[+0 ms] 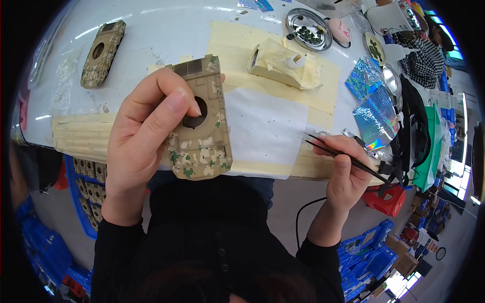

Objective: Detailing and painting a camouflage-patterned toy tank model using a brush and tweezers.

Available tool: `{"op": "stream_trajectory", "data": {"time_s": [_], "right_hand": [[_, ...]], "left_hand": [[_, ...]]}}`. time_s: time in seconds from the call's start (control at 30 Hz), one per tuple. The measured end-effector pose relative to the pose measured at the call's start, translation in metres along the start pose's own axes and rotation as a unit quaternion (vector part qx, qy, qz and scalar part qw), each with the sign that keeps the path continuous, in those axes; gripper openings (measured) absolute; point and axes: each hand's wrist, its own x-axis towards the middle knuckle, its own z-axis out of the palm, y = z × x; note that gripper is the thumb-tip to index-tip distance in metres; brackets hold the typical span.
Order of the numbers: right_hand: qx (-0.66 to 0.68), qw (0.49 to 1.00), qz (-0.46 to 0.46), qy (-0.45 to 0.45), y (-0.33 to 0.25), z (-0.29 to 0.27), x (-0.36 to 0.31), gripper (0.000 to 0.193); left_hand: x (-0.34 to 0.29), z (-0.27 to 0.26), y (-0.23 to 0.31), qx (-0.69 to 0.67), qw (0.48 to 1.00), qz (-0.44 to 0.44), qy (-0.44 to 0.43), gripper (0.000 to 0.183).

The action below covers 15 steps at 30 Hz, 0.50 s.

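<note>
Near the middle of the frame, my left hand is gripping the camouflage hull by its left edge, its round hole and broad face turning toward me. The thumb and index finger are closing over the front, the index tip lying at the upper rim of the hole; I cannot tell whether it is dipping inside. Other fingers are passing behind the hull, with bits of them peeking out at its right edge. The patterned end is pointing toward the bottom of the frame, clear of the thumb, and the dark grilles are sitting above the knuckles. My right hand, right of centre, is pinching the black tweezers between thumb and fingers. Their tips are standing slightly apart, pointing left, well apart from the hull and over the right part of the white sheet; I cannot tell whether they are holding anything tiny. Small dark specks are dotting the sheet. A second hull is lying at upper left, a taped block is resting above the sheet, and a dish is holding dark pieces at upper right.
</note>
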Motion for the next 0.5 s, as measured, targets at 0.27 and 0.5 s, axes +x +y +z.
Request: {"op": "stream_trajectory", "data": {"time_s": [0.27,0.5], "right_hand": [[-0.062,0.997,-0.016,-0.04,0.007,0.002,0.006,0.02],[-0.036,0.997,0.068,0.007,0.002,0.009,0.017,0.015]], "left_hand": [[0.012,0.003,-0.006,-0.189,0.981,0.01,0.035,0.019],[0.015,0.006,-0.005,-0.136,0.989,-0.007,0.054,0.019]]}}
